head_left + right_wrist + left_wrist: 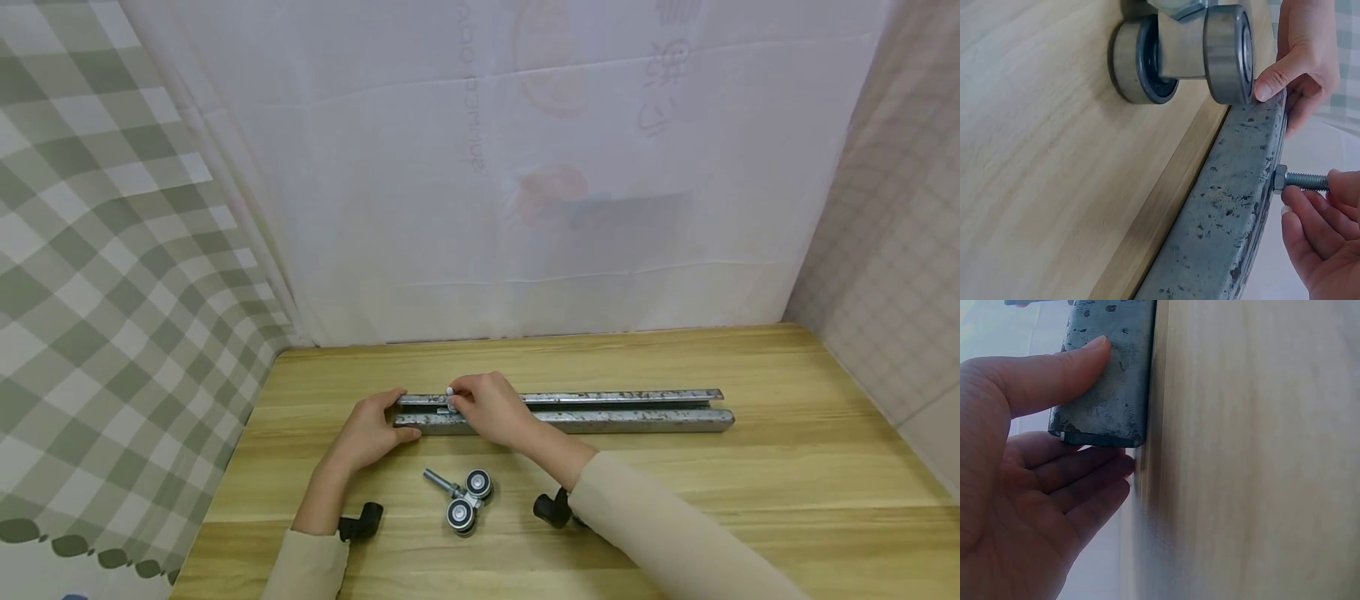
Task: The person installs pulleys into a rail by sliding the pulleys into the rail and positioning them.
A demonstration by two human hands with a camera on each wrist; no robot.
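A long metal channel track with worn, spotted sides lies across the table, its slot facing up. My left hand grips the track's left end, thumb on the near side wall and fingers around the far side. In the left wrist view the thumb presses flat on the track wall. My right hand pinches a threaded bolt that stands up from the slot near that end. A hex nut sits at the bolt's base. Whatever the bolt joins inside the track is hidden.
Nearer than the track lies a roller trolley with a threaded bolt and round wheels. A black fitting is beside the left forearm; another black piece is partly covered by the right sleeve. A white sheet hangs behind the table.
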